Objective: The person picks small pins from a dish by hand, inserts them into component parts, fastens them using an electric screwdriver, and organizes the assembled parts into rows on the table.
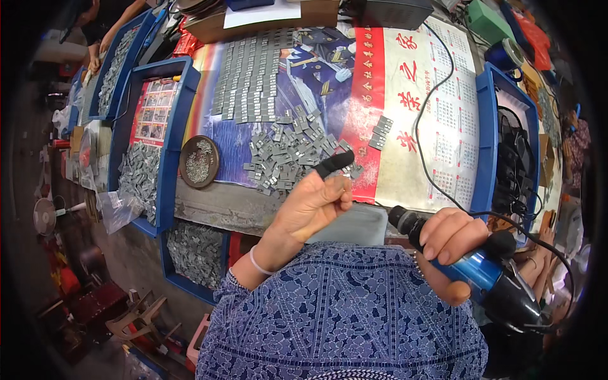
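My left hand hovers at the table's near edge, just in front of a loose pile of small grey rectangular parts. One finger wears a black finger cover and points up and right; the others are curled in, and whatever they may hold is too small to make out. A blue and black electric screwdriver lies in the grip of my right hand, its black tip toward the upper left. Similar grey parts lie in neat rows beyond the pile, and a short stack sits to the right.
A round brown bowl of tiny metal pieces stands left of the pile. Blue bins hold more grey parts. A black cable runs across the calendar poster to the right. Another blue bin contains black items. Another person's arm shows upper left.
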Motion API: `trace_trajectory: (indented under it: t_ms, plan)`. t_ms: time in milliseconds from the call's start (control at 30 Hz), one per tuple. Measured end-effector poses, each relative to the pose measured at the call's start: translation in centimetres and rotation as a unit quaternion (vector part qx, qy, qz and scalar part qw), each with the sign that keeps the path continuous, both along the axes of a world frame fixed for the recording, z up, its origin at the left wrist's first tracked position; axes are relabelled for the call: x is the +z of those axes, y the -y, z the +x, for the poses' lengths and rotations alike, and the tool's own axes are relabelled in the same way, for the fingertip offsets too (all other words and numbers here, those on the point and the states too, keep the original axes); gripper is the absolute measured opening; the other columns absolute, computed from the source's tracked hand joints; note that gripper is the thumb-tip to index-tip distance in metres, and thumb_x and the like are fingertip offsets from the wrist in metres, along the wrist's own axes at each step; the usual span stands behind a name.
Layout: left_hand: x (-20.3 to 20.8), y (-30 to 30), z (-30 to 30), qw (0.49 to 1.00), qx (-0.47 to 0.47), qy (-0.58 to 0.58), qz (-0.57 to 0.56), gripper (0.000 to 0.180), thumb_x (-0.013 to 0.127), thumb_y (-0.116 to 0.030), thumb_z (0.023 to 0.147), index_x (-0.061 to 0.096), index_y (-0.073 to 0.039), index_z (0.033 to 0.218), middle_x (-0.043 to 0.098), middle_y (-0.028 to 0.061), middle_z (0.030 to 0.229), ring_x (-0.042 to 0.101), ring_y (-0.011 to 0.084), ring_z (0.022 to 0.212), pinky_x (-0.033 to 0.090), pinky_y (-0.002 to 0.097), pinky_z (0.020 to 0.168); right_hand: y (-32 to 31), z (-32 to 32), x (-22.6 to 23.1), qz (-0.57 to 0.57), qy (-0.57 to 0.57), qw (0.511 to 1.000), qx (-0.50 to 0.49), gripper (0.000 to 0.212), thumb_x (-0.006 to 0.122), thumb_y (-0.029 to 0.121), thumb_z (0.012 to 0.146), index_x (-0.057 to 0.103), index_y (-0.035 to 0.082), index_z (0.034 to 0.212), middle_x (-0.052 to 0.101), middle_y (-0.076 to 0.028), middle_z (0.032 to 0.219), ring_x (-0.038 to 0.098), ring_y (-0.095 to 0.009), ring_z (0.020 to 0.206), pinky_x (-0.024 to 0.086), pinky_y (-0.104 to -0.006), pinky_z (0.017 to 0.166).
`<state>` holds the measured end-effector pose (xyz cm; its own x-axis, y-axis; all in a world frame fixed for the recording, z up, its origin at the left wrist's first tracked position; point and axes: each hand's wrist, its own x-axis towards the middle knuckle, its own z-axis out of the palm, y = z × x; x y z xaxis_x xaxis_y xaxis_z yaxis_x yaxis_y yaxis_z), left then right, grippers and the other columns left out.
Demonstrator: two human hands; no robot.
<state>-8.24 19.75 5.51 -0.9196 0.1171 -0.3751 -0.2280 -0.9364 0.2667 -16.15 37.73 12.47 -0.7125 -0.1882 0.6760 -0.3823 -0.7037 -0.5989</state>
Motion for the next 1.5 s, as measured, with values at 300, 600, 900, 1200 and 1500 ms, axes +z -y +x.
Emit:
trace_trajectory:
  t_ms: [300, 600, 900, 1200, 1500]
  plan:
    - [-0.9, -1.4, -0.7, 0.995, -0.060, 0.039, 0.065, 0.053, 0.062, -0.010, 0.086, 0.038, -0.004, 0.132, 0.057, 0.0026, 0.090, 0.055, 0.0117, 0.079, 0.046, 0.0259, 0.077, -0.5, -0.8, 0.9, 0.048, 0.013, 0.994, 0.100, 0.045, 0.077, 0.043, 0.070, 0.056, 0.005, 0.079, 0.061, -0.008, 0.069, 0.062, -0.020, 0.061, 0.054, -0.0312, 0.061]
    - [-0.7, -1.4, -0.9, 0.995, -0.067, 0.030, 0.065, 0.052, 0.063, -0.010, 0.085, 0.039, -0.004, 0.131, 0.056, 0.0025, 0.090, 0.054, 0.0107, 0.077, 0.046, 0.0245, 0.075, -0.2, -1.4, 0.9, 0.082, 0.003, 0.989, 0.126, 0.044, 0.077, 0.043, 0.070, 0.057, 0.005, 0.080, 0.062, -0.008, 0.071, 0.062, -0.020, 0.063, 0.054, -0.0313, 0.062]
    - [-0.1, -1.5, -0.9, 0.997, -0.078, 0.016, 0.013, 0.055, 0.063, -0.005, 0.084, 0.036, -0.006, 0.133, 0.056, 0.0012, 0.089, 0.055, 0.0125, 0.079, 0.045, 0.0259, 0.076, -0.4, -1.1, 0.9, 0.056, -0.017, 0.995, 0.085, 0.045, 0.077, 0.044, 0.070, 0.056, 0.005, 0.078, 0.060, -0.006, 0.068, 0.062, -0.018, 0.061, 0.054, -0.0298, 0.061]
    - [0.2, -1.9, -0.7, 0.997, -0.072, 0.020, -0.001, 0.055, 0.061, -0.004, 0.086, 0.035, -0.008, 0.134, 0.057, 0.0022, 0.089, 0.054, 0.0122, 0.080, 0.044, 0.0266, 0.076, -0.3, -0.9, 0.8, 0.049, 0.003, 0.996, 0.075, 0.045, 0.077, 0.044, 0.069, 0.055, 0.005, 0.079, 0.060, -0.006, 0.067, 0.062, -0.018, 0.061, 0.054, -0.0297, 0.061]
    - [-0.3, -2.2, -0.8, 0.997, -0.072, 0.016, -0.003, 0.050, 0.060, -0.006, 0.087, 0.036, -0.008, 0.131, 0.056, 0.0033, 0.089, 0.054, 0.0121, 0.078, 0.044, 0.0261, 0.075, -0.2, -0.9, 0.8, 0.053, 0.012, 0.994, 0.098, 0.046, 0.078, 0.043, 0.069, 0.056, 0.004, 0.078, 0.060, -0.007, 0.067, 0.062, -0.019, 0.060, 0.054, -0.0302, 0.061]
